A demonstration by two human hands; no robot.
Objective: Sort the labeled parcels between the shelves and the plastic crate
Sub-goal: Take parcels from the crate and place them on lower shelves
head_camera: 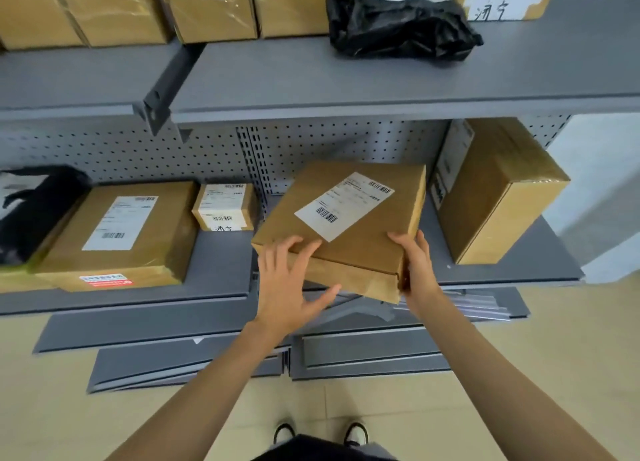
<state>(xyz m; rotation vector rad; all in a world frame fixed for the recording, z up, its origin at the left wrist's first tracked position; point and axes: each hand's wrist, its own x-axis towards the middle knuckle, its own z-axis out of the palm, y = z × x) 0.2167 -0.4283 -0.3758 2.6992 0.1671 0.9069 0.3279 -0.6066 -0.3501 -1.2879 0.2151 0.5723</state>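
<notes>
I see the upper grey shelf (346, 79) carrying a row of taped brown boxes (207, 6) and a black plastic bag (398, 27); the lower shelf (221, 270) bears a flat labelled box (117, 235), a small box (223, 207), a black bag (31, 211) and a tall box (498, 190); loose grey shelf panels (363, 353) lie on the floor (554, 349).

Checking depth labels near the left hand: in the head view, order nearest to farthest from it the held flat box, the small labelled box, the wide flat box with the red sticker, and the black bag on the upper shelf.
1. Flat brown cardboard box with white label: under the left hand, touching.
2. Small labelled cardboard box: lower shelf, up-left.
3. Wide flat cardboard box with red sticker: lower shelf, farther left.
4. Crumpled black plastic bag: upper shelf, up-right.
</notes>
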